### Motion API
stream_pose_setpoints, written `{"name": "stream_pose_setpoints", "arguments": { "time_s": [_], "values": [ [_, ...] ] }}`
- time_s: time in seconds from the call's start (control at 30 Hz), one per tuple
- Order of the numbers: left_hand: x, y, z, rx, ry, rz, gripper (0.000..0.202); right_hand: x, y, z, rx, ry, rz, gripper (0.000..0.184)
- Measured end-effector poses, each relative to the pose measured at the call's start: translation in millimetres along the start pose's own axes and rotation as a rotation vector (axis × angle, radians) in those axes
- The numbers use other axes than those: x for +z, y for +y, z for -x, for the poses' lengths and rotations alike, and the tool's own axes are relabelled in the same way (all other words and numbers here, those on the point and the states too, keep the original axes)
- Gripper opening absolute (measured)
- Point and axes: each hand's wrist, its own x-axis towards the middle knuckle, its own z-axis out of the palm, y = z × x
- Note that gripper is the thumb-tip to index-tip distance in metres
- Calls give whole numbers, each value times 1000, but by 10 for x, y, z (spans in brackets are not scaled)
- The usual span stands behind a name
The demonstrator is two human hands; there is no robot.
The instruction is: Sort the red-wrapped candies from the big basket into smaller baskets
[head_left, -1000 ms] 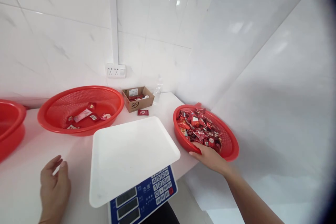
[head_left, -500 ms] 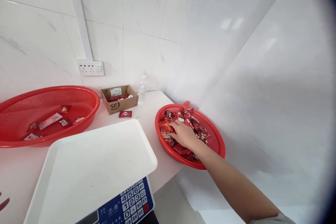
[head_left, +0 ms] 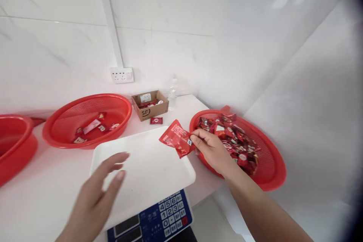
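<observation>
Between the thumb and fingers of my right hand (head_left: 212, 149) is a red snack packet (head_left: 176, 138), pinched by its right end. It hangs over the right edge of the white tray (head_left: 136, 166) on the digital scale (head_left: 170, 215). Just behind that hand, the right red basket (head_left: 273, 166) holds a heap of small wrapped packets (head_left: 232, 136), mostly red and dark brown. My left hand (head_left: 99, 193) is above the tray's left side, thumb and fingers apart, with nothing in it.
Another red basket (head_left: 87, 100) holds several packets. One more red basket (head_left: 22, 159) is cut off at the left edge. By the wall stand a cardboard box (head_left: 153, 111) of packets and a clear bottle (head_left: 172, 92). A loose red packet (head_left: 156, 120) lies before the box.
My right hand has come out of the right basket with a red snack packet, moving toward the tray. My left hand has come in over the tray. The view has turned left.
</observation>
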Motion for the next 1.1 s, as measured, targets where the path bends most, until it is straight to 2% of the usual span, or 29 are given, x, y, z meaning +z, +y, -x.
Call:
{"name": "stream_pose_setpoints", "arguments": {
  "time_s": [0.07,0.17,0.27,0.4,0.53,0.67,0.73,0.93,1.1],
  "values": [
    [129,98,-3,113,-183,-122,54,219,-112,39,-5,-110,-110,25],
    [218,165,-4,122,-353,-105,51,505,-215,91,7,-244,-253,25],
    [193,138,-1,77,-369,45,32,716,-257,122,55,-330,-440,27],
    [139,58,13,39,-279,169,18,894,-275,145,53,-437,-611,31],
    [124,45,18,28,-306,216,18,966,-322,173,15,-471,-540,25],
    [109,33,9,3,-474,229,24,982,-404,197,-30,-472,-466,20],
    [108,14,8,-6,-520,247,24,987,-442,207,-39,-478,-475,18],
    [116,6,35,-12,-510,344,21,979,-497,233,-53,-486,-511,21],
    [108,16,35,-10,-462,351,19,1002,-465,237,-70,-559,-602,29]
  ]
}}
